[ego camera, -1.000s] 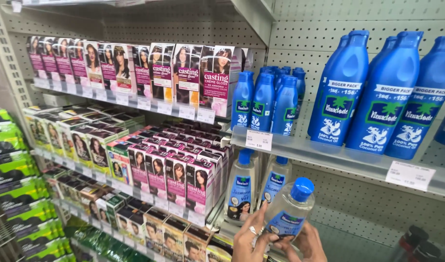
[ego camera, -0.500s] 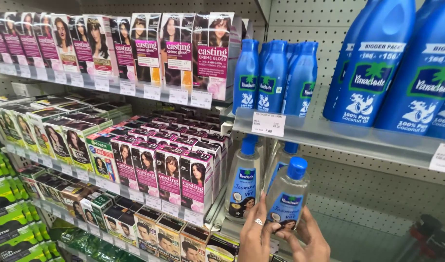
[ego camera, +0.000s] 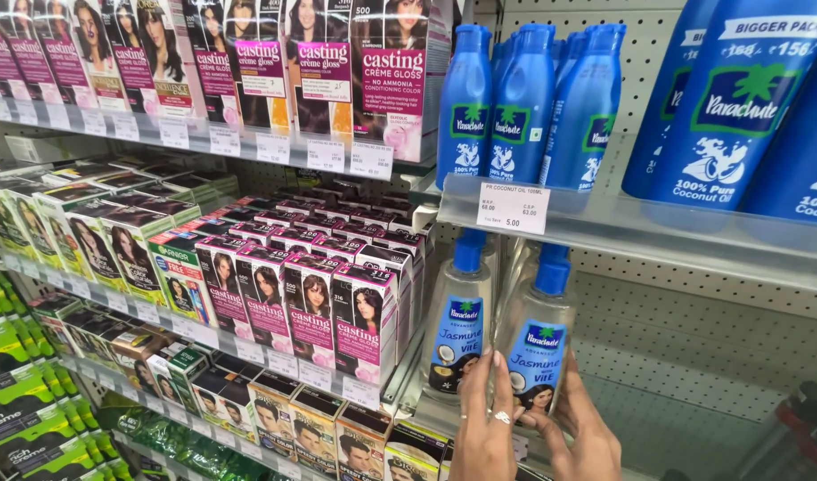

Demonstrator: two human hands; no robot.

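- Both hands grasp one clear oil bottle [ego camera: 538,352] with a blue cap, upright at the front edge of the lower shelf [ego camera: 426,411].
- The left hand [ego camera: 486,426], one ring on a finger, has its fingers spread on the bottle's front label; the right hand [ego camera: 588,432] wraps it from the right side.
- One matching clear bottle [ego camera: 459,325] stands just beside it, to the left.
- On the shelf above [ego camera: 640,233], three small blue bottles [ego camera: 522,102] show in front, and two large blue bottles [ego camera: 738,98] stand at the right.
- One white price tag [ego camera: 513,208] hangs on that shelf's front edge.
- Rows of hair colour boxes [ego camera: 315,307] fill the shelves to the left, too many to count.
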